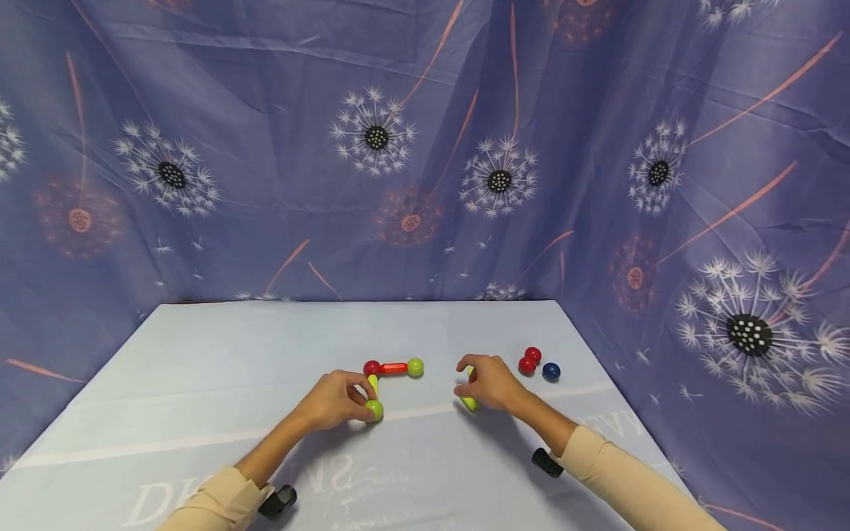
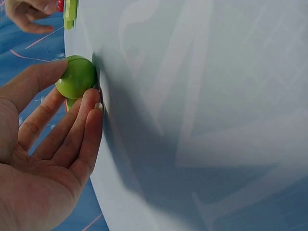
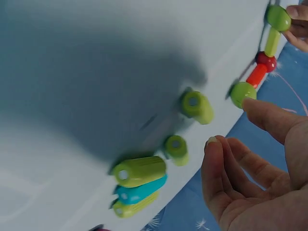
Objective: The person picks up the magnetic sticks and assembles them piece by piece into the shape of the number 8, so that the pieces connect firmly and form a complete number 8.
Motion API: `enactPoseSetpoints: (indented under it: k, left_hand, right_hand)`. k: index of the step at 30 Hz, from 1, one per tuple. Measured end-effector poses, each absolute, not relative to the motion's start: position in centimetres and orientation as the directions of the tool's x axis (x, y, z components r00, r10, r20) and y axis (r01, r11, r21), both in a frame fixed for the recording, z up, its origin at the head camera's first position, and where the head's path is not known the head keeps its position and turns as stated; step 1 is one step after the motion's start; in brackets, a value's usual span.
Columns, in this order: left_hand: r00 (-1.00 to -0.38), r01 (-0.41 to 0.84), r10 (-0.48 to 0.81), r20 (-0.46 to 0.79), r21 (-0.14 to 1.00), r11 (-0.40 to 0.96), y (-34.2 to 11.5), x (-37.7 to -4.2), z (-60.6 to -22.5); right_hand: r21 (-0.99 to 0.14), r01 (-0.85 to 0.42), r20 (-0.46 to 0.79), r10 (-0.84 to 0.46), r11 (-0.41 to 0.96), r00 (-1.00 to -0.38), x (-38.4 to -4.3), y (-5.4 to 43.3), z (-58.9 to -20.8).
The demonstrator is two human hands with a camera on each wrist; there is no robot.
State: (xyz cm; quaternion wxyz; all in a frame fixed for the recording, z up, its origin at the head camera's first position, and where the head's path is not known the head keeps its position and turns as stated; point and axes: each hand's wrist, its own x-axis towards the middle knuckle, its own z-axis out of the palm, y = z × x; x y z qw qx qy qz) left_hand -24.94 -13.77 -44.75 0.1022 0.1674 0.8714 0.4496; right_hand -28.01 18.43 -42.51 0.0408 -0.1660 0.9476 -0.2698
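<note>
Thumb and fingers of my left hand [image 1: 341,400] pinch a glossy green ball [image 2: 77,77] low over the table. It sits at one end of an L-shaped chain: a yellow-green rod [image 3: 272,42], a red ball [image 1: 372,368], a red rod [image 1: 394,369] and a second green ball [image 1: 415,367]. My right hand [image 1: 493,382] hovers to the right, thumb and fingertips apart with nothing between them. Near it lie two separate yellow-green rods, a nearer one [image 3: 197,107] and a smaller-looking one [image 3: 177,151], both with silvery disc ends.
Beside the right hand, a turquoise rod [image 3: 140,191] lies between two yellow-green rods, a thicker one [image 3: 142,172] and another [image 3: 134,206]. Two red balls [image 1: 527,366] and a dark blue ball [image 1: 551,372] stand farther right on the white table [image 1: 219,369]. Patterned curtains [image 1: 265,147] border the table.
</note>
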Motion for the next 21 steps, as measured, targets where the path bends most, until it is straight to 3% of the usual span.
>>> enactPoseSetpoints:
  k: [12, 21]
  left_hand:
    - [-0.92, 0.211, 0.391, -0.021, 0.816, 0.539, -14.0, -25.1, -44.6]
    - [-0.921, 0.21, 0.39, -0.022, 0.813, 0.543, -14.0, -25.1, -44.6]
  right_hand:
    - [-0.447, -0.317, 0.043, -0.334, 0.836, -0.942, -27.0, 19.7, -44.3]
    - [-0.473, -0.296, 0.04, -0.315, 0.83, -0.948, -26.7, 19.5, -45.0]
